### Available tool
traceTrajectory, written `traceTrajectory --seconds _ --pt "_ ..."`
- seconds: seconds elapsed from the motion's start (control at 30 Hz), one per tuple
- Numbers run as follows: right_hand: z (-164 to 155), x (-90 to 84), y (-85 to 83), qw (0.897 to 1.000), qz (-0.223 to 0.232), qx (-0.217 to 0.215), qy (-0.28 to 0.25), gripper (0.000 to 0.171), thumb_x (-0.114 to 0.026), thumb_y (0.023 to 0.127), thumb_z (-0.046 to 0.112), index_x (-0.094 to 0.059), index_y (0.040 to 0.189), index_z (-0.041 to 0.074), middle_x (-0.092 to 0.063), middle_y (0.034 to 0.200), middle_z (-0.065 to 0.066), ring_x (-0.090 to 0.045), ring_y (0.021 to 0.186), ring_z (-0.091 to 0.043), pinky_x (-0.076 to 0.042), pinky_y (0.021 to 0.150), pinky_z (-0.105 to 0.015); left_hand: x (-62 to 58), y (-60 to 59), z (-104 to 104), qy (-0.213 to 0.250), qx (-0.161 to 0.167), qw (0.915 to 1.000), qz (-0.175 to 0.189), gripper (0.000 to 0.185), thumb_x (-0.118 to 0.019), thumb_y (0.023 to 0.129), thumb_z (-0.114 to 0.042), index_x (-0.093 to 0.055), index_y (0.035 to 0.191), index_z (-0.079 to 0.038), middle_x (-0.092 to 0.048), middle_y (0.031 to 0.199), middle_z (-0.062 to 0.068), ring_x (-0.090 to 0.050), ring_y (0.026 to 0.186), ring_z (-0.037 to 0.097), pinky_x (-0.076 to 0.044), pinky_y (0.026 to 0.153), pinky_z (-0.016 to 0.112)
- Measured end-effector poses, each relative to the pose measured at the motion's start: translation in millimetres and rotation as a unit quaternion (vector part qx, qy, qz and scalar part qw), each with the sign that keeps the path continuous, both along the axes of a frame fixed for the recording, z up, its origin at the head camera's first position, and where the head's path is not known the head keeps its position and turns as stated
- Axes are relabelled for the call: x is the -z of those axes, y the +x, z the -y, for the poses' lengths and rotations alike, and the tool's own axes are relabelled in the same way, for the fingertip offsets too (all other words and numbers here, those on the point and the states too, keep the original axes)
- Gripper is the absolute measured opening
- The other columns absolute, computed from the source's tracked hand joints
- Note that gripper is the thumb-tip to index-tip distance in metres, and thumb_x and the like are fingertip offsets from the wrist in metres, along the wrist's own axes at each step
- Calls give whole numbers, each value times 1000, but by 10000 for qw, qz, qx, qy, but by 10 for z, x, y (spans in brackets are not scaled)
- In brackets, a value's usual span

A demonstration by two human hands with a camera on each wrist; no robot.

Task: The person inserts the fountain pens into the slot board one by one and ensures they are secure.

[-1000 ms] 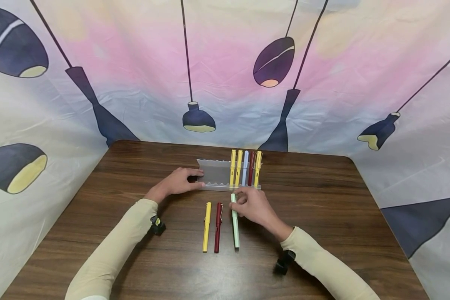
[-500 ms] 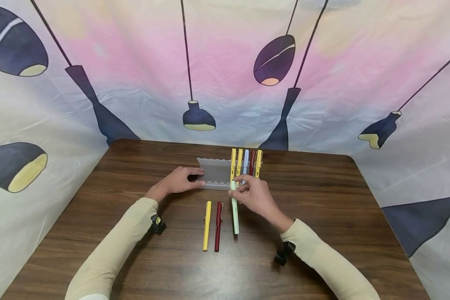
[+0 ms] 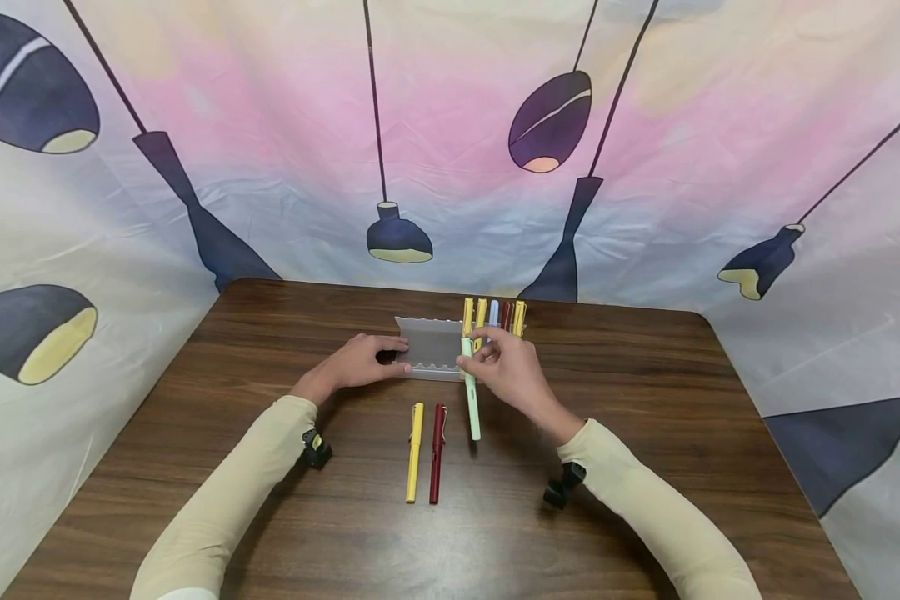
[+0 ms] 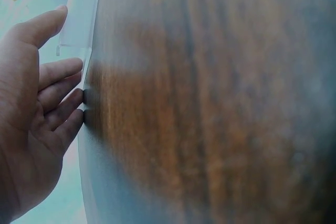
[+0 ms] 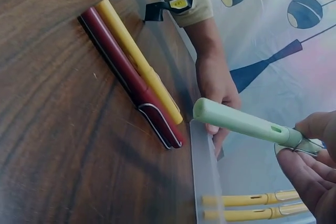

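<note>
My right hand (image 3: 512,364) pinches a pale green pen (image 5: 236,121) near its clip end, raised over the front edge of a clear pen rack (image 3: 431,343). The pen's free end points toward me. At the rack's left end rests my left hand (image 3: 357,361), its thumb and fingertips touching the corner; the left wrist view shows the fingers (image 4: 60,72) fairly straight. Several pens stand side by side in the rack's right half: yellow pens (image 5: 257,199), a light blue pen (image 3: 493,310) and a dark red one, partly hidden behind my right hand.
On the table (image 3: 330,517) in front of the rack lie a yellow pen (image 3: 415,454) and a dark red pen (image 3: 437,454), side by side with their clips away from me. A fabric backdrop (image 3: 450,125) printed with lamps hangs behind the table.
My right hand has lifted the pale green pen from the table and carried it away from me to the rack's front edge. The left hand has stayed at the rack's left end.
</note>
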State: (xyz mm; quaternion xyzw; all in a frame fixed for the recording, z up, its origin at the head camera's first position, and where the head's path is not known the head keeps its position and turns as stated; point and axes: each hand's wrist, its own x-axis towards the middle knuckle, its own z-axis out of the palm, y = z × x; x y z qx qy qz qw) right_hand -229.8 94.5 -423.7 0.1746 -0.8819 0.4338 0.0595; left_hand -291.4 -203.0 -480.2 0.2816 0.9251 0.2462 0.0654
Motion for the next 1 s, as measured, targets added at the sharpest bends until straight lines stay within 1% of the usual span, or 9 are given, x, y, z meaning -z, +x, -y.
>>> traceTrajectory --seconds 0.17,0.37,0.5,0.6,0.8,0.9,1.0 --pt "33 -35 -78 9997 -138 50 -189 34 -82 89 27 -69 117 12 -70 80 2 -68 72 -12 -57 65 -34 6 -3 1 -35 -34 10000 31 62 -65 97 -53 -64 139 -7 -57 148 12 -52 138 31 -44 111 52" --pt "77 -71 -170 9986 -309 177 -402 33 -82 89 26 -65 115 14 -70 86 0 -71 75 -15 -58 68 -34 -2 -13 -1 -54 -46 9999 91 62 -66 97 -52 -64 139 -7 -56 149 12 -52 138 31 -44 111 51" --pt "118 -89 -225 9976 -392 307 -478 34 -82 89 27 -64 115 14 -70 89 -2 -72 78 -20 -58 67 -35 -16 -12 -2 -98 -42 9999 89 63 -65 97 -53 -64 140 -8 -56 149 12 -52 138 32 -43 111 53" --pt "148 -93 -261 9970 -437 397 -507 34 -81 90 26 -63 116 14 -69 90 -3 -73 78 -22 -57 64 -35 -11 -18 -3 -119 -50 9999 95 63 -65 97 -53 -64 140 -8 -56 149 12 -51 139 32 -43 111 53" --pt "197 -93 -341 9952 -625 461 -595 35 -80 91 25 -60 117 12 -68 89 -3 -70 75 -18 -55 60 -35 5 -29 2 -105 -63 9998 123 61 -67 96 -51 -64 140 -8 -56 149 11 -51 139 31 -43 111 52" --pt "212 -77 -392 9945 -748 485 -550 36 -79 92 27 -59 119 13 -67 88 -2 -69 75 -14 -56 62 -34 6 -28 -1 -111 -70 9998 126 61 -66 96 -51 -64 140 -8 -56 149 11 -51 139 31 -43 112 51" --pt "220 -63 -432 9938 -828 510 -531 36 -78 93 28 -59 119 13 -68 88 -2 -70 74 -14 -57 63 -35 2 -23 -3 -107 -54 9998 135 62 -66 97 -52 -64 140 -9 -56 149 11 -51 139 31 -43 112 52"
